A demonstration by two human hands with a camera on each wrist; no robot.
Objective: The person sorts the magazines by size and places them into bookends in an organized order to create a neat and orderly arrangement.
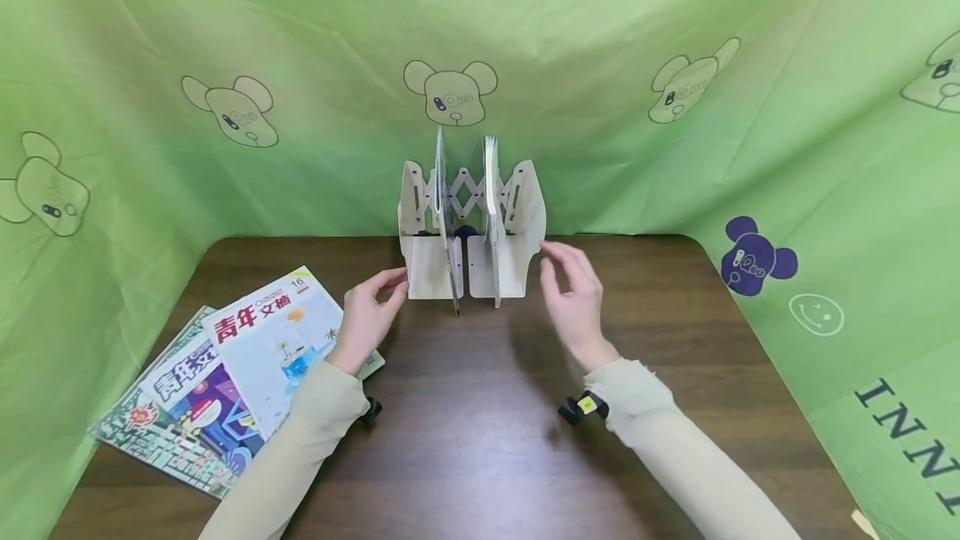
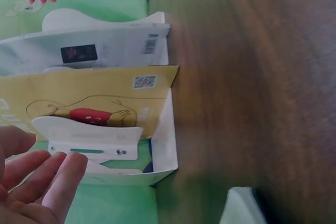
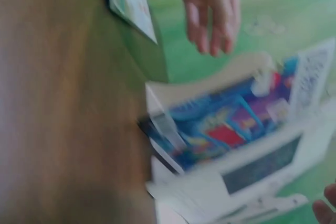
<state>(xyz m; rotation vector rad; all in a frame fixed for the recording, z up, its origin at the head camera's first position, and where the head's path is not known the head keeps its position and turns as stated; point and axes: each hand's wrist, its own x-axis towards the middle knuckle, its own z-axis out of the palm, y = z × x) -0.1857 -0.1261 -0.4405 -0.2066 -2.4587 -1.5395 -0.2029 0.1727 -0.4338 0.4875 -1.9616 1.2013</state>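
A white expandable bookend rack [image 1: 435,273] with a criss-cross lattice back stands at the table's far edge. Two groups of thin magazines stand upright in it: a magazine [image 1: 450,257] on the left, yellow on one face in the left wrist view, and a white-backed magazine [image 1: 492,190] on the right. My left hand [image 1: 371,311] is at the rack's left side panel, fingers loosely bent and holding nothing. By the right side panel [image 1: 531,207] is my right hand [image 1: 573,298], also empty with relaxed fingers. Whether either hand's fingertips touch the panels I cannot tell.
Several overlapping magazines lie on the table's left side, a white-covered magazine [image 1: 277,332] uppermost, partly under the left forearm. A green cloth [image 1: 330,182] with bear-head prints hangs around the brown wooden table [image 1: 465,440]. Black straps are on both wrists.
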